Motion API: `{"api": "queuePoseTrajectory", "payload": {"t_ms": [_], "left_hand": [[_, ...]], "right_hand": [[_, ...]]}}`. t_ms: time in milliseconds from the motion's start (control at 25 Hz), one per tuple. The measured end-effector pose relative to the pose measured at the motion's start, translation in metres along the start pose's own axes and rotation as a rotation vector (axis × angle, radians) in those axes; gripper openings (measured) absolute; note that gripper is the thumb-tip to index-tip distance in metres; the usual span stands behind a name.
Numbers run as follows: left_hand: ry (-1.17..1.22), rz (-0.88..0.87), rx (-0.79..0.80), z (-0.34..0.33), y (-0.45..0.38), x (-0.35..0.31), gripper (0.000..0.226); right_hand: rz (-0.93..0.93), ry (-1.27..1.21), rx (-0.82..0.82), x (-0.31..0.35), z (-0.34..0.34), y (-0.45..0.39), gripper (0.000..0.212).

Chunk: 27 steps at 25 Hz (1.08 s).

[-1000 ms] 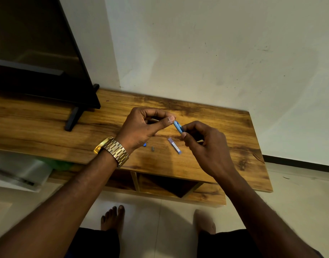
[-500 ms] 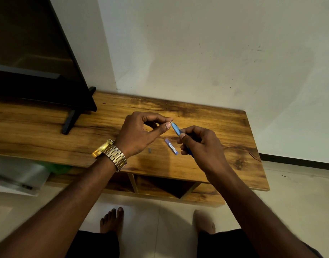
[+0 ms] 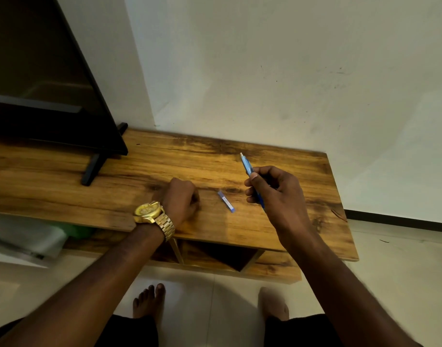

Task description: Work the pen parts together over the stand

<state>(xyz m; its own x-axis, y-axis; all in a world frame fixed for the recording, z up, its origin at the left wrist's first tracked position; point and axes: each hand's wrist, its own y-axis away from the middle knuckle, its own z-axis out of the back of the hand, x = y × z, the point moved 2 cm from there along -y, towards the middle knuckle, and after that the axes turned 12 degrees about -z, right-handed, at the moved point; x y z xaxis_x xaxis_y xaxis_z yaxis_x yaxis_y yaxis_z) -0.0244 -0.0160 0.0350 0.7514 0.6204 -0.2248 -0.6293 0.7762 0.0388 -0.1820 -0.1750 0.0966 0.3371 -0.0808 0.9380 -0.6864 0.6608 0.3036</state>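
Observation:
My right hand grips a blue pen above the wooden table; the pen's pale tip points up and away. My left hand, with a gold watch on its wrist, is lowered onto the tabletop with the fingers curled down. Its fingertips are hidden, so whatever is under them cannot be seen. A short blue and white pen piece lies flat on the wood between the two hands, touched by neither.
A black television stands on the table's left half, with its foot left of my left hand. The white wall runs behind. Pale bags sit under the table at left. My bare feet stand on the tiled floor.
My hands have parted. The left hand let go of the pen's tip and dropped to the tabletop; the right hand drew the pen to the right and raised it.

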Motion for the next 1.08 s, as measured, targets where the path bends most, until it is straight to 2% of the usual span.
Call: {"api": "queuePoseTrajectory", "payload": {"t_ms": [240, 320, 360, 400, 560, 640, 800, 1080], "left_hand": [[-0.029, 0.08, 0.077, -0.014, -0.007, -0.005, 0.023], [-0.014, 0.056, 0.044, -0.012, -0.007, -0.005, 0.024], [0.066, 0.047, -0.021, -0.01, -0.007, -0.005, 0.026], [0.232, 0.054, -0.107, -0.005, -0.006, -0.006, 0.025], [1.197, 0.077, -0.42, 0.024, -0.002, -0.02, 0.015], [1.43, 0.068, -0.494, 0.035, -0.002, -0.025, 0.014], [1.567, 0.062, -0.48, 0.036, -0.001, -0.025, 0.019], [1.582, 0.061, -0.436, 0.037, 0.004, -0.025, 0.018]], "right_hand": [[-0.001, -0.031, 0.001, 0.002, 0.007, 0.0, 0.014], [-0.009, -0.039, 0.006, 0.001, 0.008, 0.0, 0.014], [-0.013, -0.038, 0.009, 0.001, 0.008, 0.0, 0.014], [-0.014, -0.034, 0.013, 0.001, 0.008, 0.0, 0.013], [0.006, 0.021, 0.046, -0.002, 0.002, 0.002, 0.014], [0.023, 0.067, 0.067, -0.003, -0.003, 0.004, 0.014], [0.07, 0.147, 0.087, -0.003, -0.013, 0.007, 0.012], [0.103, 0.205, 0.072, -0.004, -0.017, 0.008, 0.013]]}}
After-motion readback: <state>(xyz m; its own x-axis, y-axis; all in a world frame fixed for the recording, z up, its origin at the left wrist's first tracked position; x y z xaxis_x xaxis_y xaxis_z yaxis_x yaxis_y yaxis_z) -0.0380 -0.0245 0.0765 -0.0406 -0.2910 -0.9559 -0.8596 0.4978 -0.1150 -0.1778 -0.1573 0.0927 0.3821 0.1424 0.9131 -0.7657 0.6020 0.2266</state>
